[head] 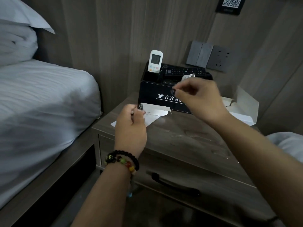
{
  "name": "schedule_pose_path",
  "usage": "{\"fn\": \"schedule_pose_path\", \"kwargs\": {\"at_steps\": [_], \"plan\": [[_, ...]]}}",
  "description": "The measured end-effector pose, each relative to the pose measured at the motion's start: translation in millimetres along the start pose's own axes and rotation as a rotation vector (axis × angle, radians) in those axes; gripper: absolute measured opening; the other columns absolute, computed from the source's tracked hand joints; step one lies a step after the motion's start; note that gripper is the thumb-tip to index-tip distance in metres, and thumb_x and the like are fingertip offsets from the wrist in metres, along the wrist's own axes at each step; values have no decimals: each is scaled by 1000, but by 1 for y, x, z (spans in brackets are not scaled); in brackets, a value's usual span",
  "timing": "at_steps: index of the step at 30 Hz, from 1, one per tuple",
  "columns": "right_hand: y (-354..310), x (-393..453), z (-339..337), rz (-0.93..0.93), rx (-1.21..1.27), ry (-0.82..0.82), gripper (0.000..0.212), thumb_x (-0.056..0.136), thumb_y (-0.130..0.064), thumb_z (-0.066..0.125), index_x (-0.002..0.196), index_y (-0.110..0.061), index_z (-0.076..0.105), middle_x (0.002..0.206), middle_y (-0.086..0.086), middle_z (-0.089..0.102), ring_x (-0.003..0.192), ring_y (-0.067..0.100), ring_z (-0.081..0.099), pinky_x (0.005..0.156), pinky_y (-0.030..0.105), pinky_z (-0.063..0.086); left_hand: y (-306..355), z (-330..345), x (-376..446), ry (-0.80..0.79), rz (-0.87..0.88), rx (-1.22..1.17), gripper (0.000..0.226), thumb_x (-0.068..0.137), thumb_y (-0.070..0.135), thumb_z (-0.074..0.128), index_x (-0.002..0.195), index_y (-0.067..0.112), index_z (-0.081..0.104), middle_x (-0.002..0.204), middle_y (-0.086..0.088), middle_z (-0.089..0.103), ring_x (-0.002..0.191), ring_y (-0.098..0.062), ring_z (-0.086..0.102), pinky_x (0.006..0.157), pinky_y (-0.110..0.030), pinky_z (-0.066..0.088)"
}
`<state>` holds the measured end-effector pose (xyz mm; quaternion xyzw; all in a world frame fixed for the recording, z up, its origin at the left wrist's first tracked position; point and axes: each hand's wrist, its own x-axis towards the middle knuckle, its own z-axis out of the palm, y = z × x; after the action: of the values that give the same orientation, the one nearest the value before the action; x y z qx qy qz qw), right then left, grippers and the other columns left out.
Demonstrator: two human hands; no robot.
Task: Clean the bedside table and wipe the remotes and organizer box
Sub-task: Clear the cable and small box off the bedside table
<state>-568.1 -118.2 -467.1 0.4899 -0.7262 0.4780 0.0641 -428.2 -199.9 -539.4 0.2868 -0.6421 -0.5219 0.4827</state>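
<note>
A black organizer box (152, 89) with white lettering stands at the back of the wooden bedside table (188, 136). A white remote (155, 61) stands upright in its left compartment. A black remote (185, 72) lies across its top, with a small white object beside it. My left hand (131, 126) grips a small dark object over white paper (152, 118) on the table. In front of the box, my right hand (196, 97) pinches a small dark item between thumb and fingertip.
A bed with white sheets (41, 99) and pillows lies to the left. An opened white carton (242, 107) sits on the table's right side. Wall switches and a socket (211, 55) are behind the box. A drawer handle (175, 184) is below. The tabletop shows smears.
</note>
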Motion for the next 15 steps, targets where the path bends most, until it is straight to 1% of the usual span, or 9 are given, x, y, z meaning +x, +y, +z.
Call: {"fn": "schedule_pose_path", "kwargs": {"at_steps": [2,3,5,7,9,11,13,15], "plan": [[16,26,19,74,-69,-170,5,86,-11,70,89,-12,74,72,-11,64,61,-3,55,62,9,44,-4,-2,5,67,0,37,19,100,18,41,86,19,54,71,11,50,66,-7,47,61,-24,37],[24,37,29,118,-80,-244,6,87,-12,70,91,-10,73,74,-11,64,64,-3,56,64,10,45,-5,-2,7,80,-4,52,21,100,19,41,83,21,54,71,10,51,66,-8,46,62,-25,36],[34,53,45,168,-93,-340,8,87,-16,70,93,-11,71,78,-11,64,72,0,58,68,16,46,-4,-3,9,83,-4,66,26,100,20,41,77,27,51,71,6,51,60,-1,47,55,-18,35],[37,62,58,102,-167,-407,15,87,-18,71,100,-11,69,87,-8,66,79,4,59,73,17,48,-4,-4,11,84,5,66,27,100,19,40,76,28,50,68,5,50,52,4,46,49,-10,34],[39,64,69,15,-259,-480,24,86,-19,72,108,-9,67,101,0,68,90,9,60,85,22,50,-4,-6,13,106,0,42,25,100,18,40,78,24,51,67,4,50,48,8,45,46,-8,33],[44,62,79,-3,-321,-538,30,85,-20,72,113,-8,67,110,3,68,100,14,62,93,29,50,-3,-8,14,135,-37,-20,24,100,17,40,79,20,52,64,5,48,42,6,42,42,-9,31],[50,58,84,11,-353,-574,33,84,-19,72,116,-9,66,113,3,68,107,18,62,92,30,51,-1,-10,15,159,-78,-78,25,100,17,42,76,19,52,59,5,44,39,3,39,39,-10,29],[54,55,85,4,-365,-567,37,85,-17,71,120,-12,63,118,4,66,112,19,60,91,28,49,-1,-11,16,172,-91,-95,28,97,16,45,70,18,50,54,8,42,39,0,37,40,-13,29]]}}
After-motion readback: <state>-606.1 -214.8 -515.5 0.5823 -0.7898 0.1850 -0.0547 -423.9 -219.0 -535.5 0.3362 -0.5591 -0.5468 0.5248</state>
